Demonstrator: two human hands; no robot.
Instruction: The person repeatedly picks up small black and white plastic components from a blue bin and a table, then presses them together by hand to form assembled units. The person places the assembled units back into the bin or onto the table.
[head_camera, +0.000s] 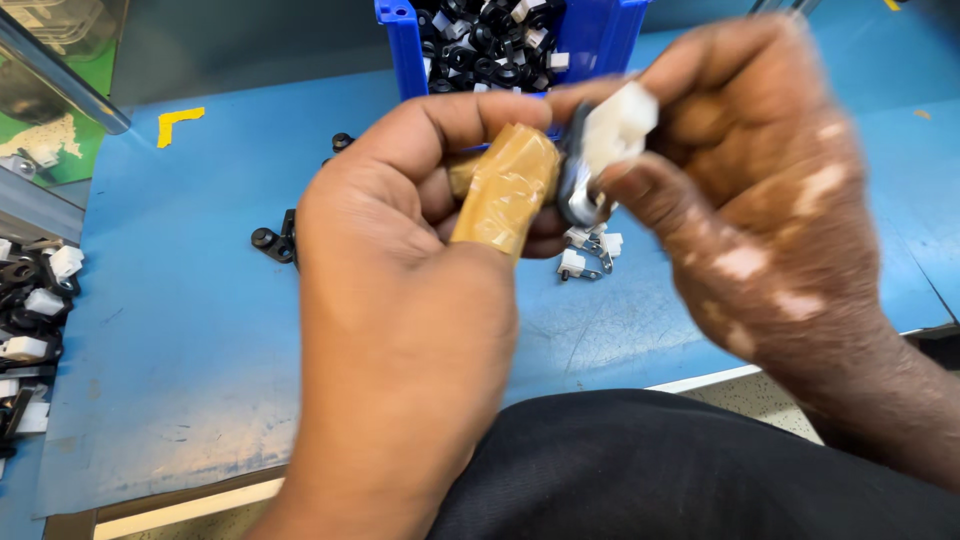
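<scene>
Above the blue desk (180, 330), the left hand (400, 260) is curled around a tool handle wrapped in tan tape (505, 190), gripping it firmly. The right hand (750, 190) pinches a small white plastic piece (620, 125) with a metal clip (578, 190) between thumb and fingers, held against the tip of the taped handle. Behind the hands stands a blue bin (405, 50) filled with black and white parts. More small white clips (590, 250) lie on the desk just below the hands. A yellow corner mark (178, 122) sits at the far left.
</scene>
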